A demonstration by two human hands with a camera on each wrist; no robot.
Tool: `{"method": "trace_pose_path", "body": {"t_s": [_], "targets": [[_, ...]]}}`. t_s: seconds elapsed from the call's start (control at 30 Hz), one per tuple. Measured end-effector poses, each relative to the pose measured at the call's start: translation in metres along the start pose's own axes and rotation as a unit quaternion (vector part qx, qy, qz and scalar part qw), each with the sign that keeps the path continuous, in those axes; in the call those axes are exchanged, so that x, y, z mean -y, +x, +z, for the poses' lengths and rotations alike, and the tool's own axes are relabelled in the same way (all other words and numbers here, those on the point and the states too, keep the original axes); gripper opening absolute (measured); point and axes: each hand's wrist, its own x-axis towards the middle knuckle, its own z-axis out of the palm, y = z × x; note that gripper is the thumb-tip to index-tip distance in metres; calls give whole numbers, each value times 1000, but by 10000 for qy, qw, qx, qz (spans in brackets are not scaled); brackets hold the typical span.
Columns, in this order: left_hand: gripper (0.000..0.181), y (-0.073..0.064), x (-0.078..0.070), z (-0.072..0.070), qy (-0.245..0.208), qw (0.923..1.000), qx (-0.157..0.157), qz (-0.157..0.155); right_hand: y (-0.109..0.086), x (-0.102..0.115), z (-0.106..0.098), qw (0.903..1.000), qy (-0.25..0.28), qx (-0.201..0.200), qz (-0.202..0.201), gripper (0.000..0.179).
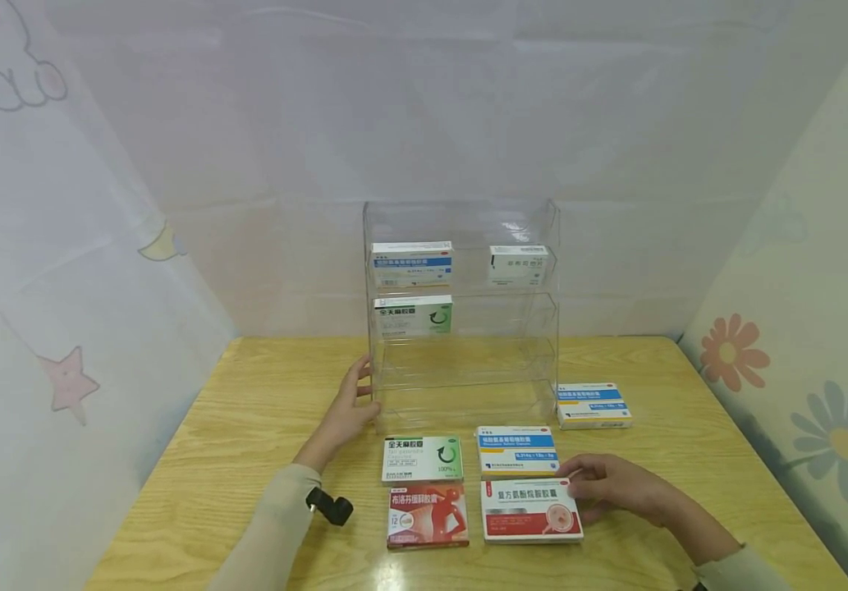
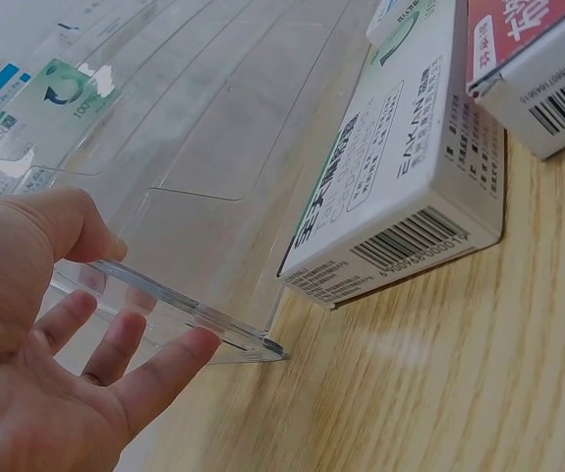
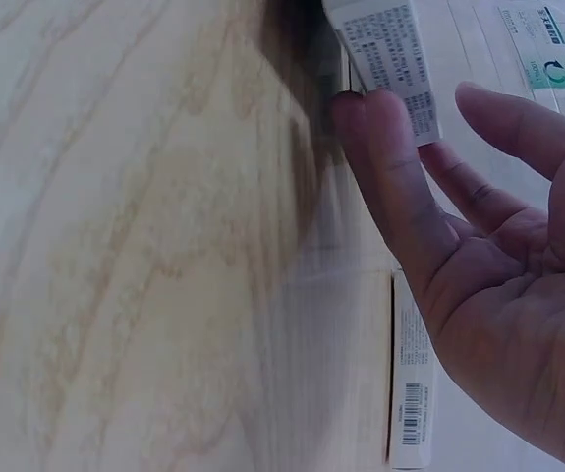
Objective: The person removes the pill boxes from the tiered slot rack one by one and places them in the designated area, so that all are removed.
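Observation:
At the left side of a clear acrylic rack point(image 1: 468, 402), my left hand point(image 1: 350, 412) grips the side panel. In the left wrist view the thumb lies on the panel's edge, with the other fingers on its far side. My right hand point(image 1: 616, 491) is at the right end of a red-and-white medicine box point(image 1: 523, 525) lying flat on the table. In the right wrist view its fingers touch a white box end point(image 3: 390, 69), with the thumb apart. Beside this box lie a red medicine box point(image 1: 427, 517), a green-and-white box point(image 1: 422, 461) and a blue-and-white box point(image 1: 516, 451).
Another blue-and-white box point(image 1: 593, 405) lies by the rack's right side. Held on the upper tiers are a blue-and-white box point(image 1: 412, 267), a small white box point(image 1: 518, 267) and a green-and-white box point(image 1: 412, 318). The wooden table point(image 1: 276, 369) backs onto a pale curtain.

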Motion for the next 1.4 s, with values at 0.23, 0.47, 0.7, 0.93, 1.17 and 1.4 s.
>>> {"method": "trace_pose_path", "body": {"t_s": [0.23, 0.47, 0.7, 0.93, 1.17, 1.4], "targets": [[89, 10, 26, 0, 113, 9997, -141, 145, -3, 3, -5, 10000, 14, 63, -75, 41], [89, 8, 23, 0, 94, 9997, -178, 145, -5, 7, -7, 9997, -90, 183, -110, 40], [88, 9, 24, 0, 136, 9996, -139, 193, -7, 14, -11, 9993, -311, 136, -125, 43], [88, 9, 27, 1, 86, 9997, -137, 189, -11, 43, -17, 9952, -915, -102, -332, 51], [89, 9, 27, 0, 107, 9998, -164, 100, -3, 73, -14, 9770, -1845, -597, -889, 44], [89, 10, 29, 1, 150, 9995, -211, 160, 14, 99, -5, 9435, -2738, -1073, -1526, 38]]}}
